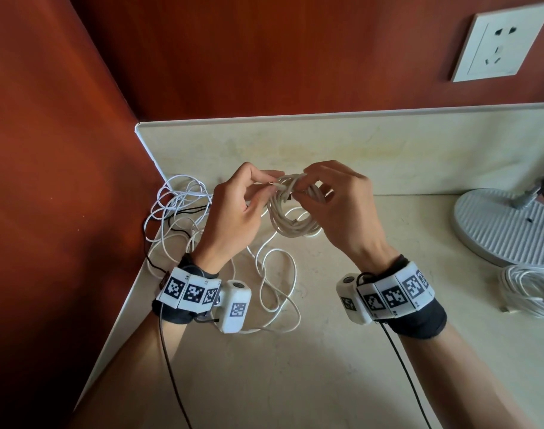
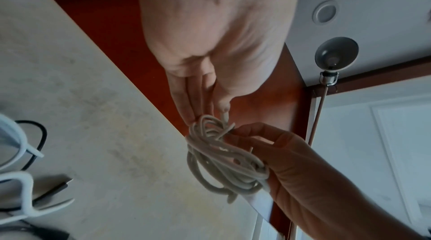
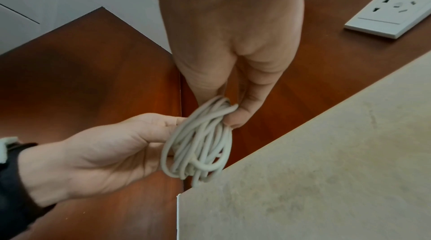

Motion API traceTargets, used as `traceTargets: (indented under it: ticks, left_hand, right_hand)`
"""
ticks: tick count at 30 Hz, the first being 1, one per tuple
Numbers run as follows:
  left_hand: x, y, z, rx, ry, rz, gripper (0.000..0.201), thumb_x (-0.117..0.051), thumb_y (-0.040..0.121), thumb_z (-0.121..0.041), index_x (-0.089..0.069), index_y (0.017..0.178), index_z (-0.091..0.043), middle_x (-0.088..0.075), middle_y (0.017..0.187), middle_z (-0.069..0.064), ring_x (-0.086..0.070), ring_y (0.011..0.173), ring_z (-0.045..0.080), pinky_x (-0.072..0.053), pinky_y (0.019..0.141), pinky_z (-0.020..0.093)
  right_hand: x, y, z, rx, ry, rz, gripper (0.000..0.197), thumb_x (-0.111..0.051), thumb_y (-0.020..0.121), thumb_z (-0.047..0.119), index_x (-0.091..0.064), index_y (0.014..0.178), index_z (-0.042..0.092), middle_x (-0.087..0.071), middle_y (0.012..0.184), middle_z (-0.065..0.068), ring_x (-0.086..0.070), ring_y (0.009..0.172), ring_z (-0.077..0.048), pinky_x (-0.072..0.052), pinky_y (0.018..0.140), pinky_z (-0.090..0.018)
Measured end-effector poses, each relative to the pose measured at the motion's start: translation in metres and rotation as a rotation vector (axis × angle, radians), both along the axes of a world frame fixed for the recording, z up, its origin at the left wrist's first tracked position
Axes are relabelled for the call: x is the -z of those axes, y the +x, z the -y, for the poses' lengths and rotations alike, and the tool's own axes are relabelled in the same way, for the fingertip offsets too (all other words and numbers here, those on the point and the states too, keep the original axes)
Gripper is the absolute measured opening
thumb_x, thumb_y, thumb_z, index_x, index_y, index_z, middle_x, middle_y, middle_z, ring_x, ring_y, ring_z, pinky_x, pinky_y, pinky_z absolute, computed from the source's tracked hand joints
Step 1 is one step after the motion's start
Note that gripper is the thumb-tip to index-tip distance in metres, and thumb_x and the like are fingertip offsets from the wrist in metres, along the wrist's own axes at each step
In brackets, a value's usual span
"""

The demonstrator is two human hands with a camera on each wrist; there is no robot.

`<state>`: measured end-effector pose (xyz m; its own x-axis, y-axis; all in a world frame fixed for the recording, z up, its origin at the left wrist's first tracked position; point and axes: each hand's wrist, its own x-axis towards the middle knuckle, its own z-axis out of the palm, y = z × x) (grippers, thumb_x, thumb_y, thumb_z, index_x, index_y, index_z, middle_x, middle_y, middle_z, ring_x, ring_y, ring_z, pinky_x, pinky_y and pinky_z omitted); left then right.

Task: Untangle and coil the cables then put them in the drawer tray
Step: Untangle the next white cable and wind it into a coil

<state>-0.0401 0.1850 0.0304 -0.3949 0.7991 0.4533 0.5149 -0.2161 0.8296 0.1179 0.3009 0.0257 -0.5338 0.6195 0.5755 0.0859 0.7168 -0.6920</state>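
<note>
Off-white coiled cable (image 1: 291, 212) — uneven loops, pinched by left hand (image 1: 233, 212), right hand (image 1: 342, 205)

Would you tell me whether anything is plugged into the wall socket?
No, the wall socket shows only bare holes in the head view, with no plug or cable in it.

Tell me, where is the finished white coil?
In the head view, the finished white coil lies on the counter at far right, just in front of the lamp base.

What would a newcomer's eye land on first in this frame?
Both hands, left hand and right hand, pinch a coiled off-white cable above the countertop. Behind the left wrist sprawls a tangle of loose cables; a finished white coil lies at the far right.
</note>
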Motion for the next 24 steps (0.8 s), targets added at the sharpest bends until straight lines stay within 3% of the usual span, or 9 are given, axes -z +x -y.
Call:
traceTargets:
  ticks: [4, 7, 9, 11, 13, 15, 18, 21, 24]
  left_hand:
    - [0.002, 0.0, 0.002, -0.04, -0.02, -0.035, 0.003, -0.062, 0.101, -0.006, -0.061, 0.104, -0.004, -0.074, 0.115, 0.001, -0.072, 0.108, 0.011, -0.058, 0.095, 0.036]
    - [0.007, -0.009, 0.001, -0.038, -0.059, 0.011, 0.01, -0.062, 0.103, -0.015, -0.059, 0.105, -0.006, -0.076, 0.11, 0.004, -0.073, 0.107, 0.018, -0.058, 0.094, 0.05]
    - [0.01, -0.01, -0.001, 0.005, -0.08, 0.078, 0.007, -0.059, 0.104, -0.015, -0.057, 0.105, -0.009, -0.076, 0.109, 0.009, -0.074, 0.106, 0.025, -0.057, 0.094, 0.055]
    - [0.011, -0.007, -0.003, 0.039, -0.103, 0.176, 0.001, -0.055, 0.105, -0.008, -0.055, 0.105, -0.009, -0.076, 0.108, 0.012, -0.074, 0.105, 0.028, -0.059, 0.094, 0.051]
    - [0.013, -0.002, -0.005, 0.032, -0.12, 0.197, 0.003, -0.052, 0.106, -0.006, -0.054, 0.107, -0.009, -0.076, 0.107, 0.011, -0.074, 0.103, 0.026, -0.06, 0.091, 0.044]
    - [0.016, 0.002, -0.007, -0.014, -0.114, 0.042, 0.006, -0.052, 0.107, -0.012, -0.053, 0.11, -0.007, -0.075, 0.101, 0.008, -0.074, 0.095, 0.021, -0.06, 0.083, 0.042]
    - [0.019, 0.009, -0.012, -0.074, -0.117, -0.257, 0.01, -0.05, 0.107, -0.015, -0.05, 0.11, -0.006, -0.067, 0.086, 0.0, -0.064, 0.073, 0.015, -0.049, 0.065, 0.04]
    - [0.019, 0.013, -0.019, -0.025, -0.159, -0.437, 0.004, -0.05, 0.105, -0.01, -0.047, 0.108, -0.008, -0.064, 0.09, 0.003, -0.063, 0.08, 0.02, -0.046, 0.067, 0.039]
    - [0.018, 0.018, -0.024, -0.018, -0.171, -0.482, 0.005, -0.048, 0.106, -0.011, -0.047, 0.11, -0.008, -0.064, 0.1, 0.007, -0.061, 0.088, 0.022, -0.049, 0.073, 0.043]
  right_hand:
    - [0.0, 0.001, -0.004, -0.034, -0.05, 0.025, 0.008, -0.085, 0.084, 0.014, -0.078, 0.088, 0.015, -0.072, 0.097, 0.005, -0.062, 0.069, -0.005, -0.046, 0.063, -0.014]
    - [0.001, 0.002, -0.007, -0.073, -0.075, 0.031, 0.009, -0.085, 0.084, 0.015, -0.078, 0.089, 0.017, -0.072, 0.098, 0.008, -0.062, 0.07, -0.01, -0.047, 0.064, -0.016]
    - [0.002, 0.004, -0.01, -0.102, -0.096, 0.033, 0.01, -0.084, 0.085, 0.015, -0.077, 0.091, 0.019, -0.073, 0.1, 0.009, -0.063, 0.073, -0.015, -0.052, 0.064, -0.025]
    - [0.003, 0.005, -0.013, -0.14, -0.097, 0.038, 0.014, -0.081, 0.089, 0.016, -0.073, 0.099, 0.019, -0.071, 0.101, 0.009, -0.062, 0.074, -0.019, -0.053, 0.066, -0.032]
    - [0.004, 0.007, -0.016, -0.173, -0.123, 0.055, 0.027, -0.077, 0.093, 0.02, -0.061, 0.115, 0.02, -0.069, 0.103, 0.007, -0.062, 0.075, -0.019, -0.053, 0.066, -0.029]
    - [0.006, 0.008, -0.02, -0.188, -0.101, 0.091, 0.031, -0.072, 0.098, 0.022, -0.059, 0.126, 0.022, -0.068, 0.106, 0.005, -0.063, 0.076, -0.016, -0.049, 0.068, -0.021]
    - [0.015, 0.007, -0.023, -0.144, -0.03, 0.083, 0.019, -0.071, 0.099, 0.018, -0.074, 0.118, 0.016, -0.068, 0.108, 0.004, -0.063, 0.076, -0.008, -0.047, 0.068, -0.017]
    - [0.019, 0.009, -0.023, -0.085, -0.066, 0.04, 0.016, -0.074, 0.096, 0.015, -0.076, 0.111, 0.015, -0.07, 0.103, 0.004, -0.062, 0.071, -0.011, -0.051, 0.065, -0.023]
    - [0.016, 0.012, -0.023, -0.069, -0.084, 0.027, 0.014, -0.076, 0.094, 0.014, -0.077, 0.107, 0.017, -0.07, 0.098, 0.004, -0.061, 0.068, -0.012, -0.049, 0.063, -0.022]
